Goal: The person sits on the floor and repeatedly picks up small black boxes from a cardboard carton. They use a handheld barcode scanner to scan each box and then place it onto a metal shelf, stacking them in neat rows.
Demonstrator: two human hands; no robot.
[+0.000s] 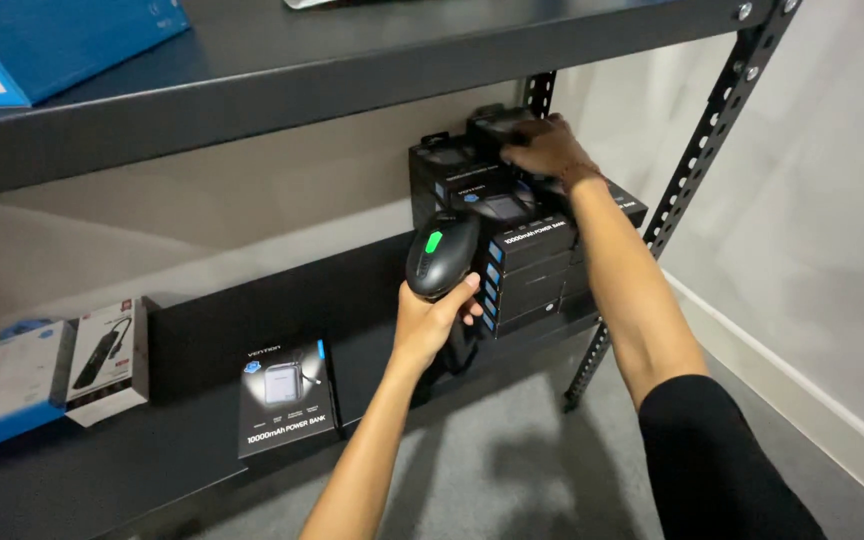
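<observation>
My left hand (434,318) grips a dark handheld scanner (441,253) with a green light on top, its head turned toward a stack of black product boxes (532,270) at the right end of the lower shelf. My right hand (546,146) reaches over that stack and rests on a black box (492,128) in the taller row at the back. One black box (286,397) lies flat on the shelf, to the left of my left arm.
A dark metal shelf (192,340) carries a white box (107,362) and a blue-and-white box (7,385) at the left. On the upper shelf (352,70) sits a blue box (42,40). A perforated upright post (702,150) stands at right, before a pale wall and grey floor.
</observation>
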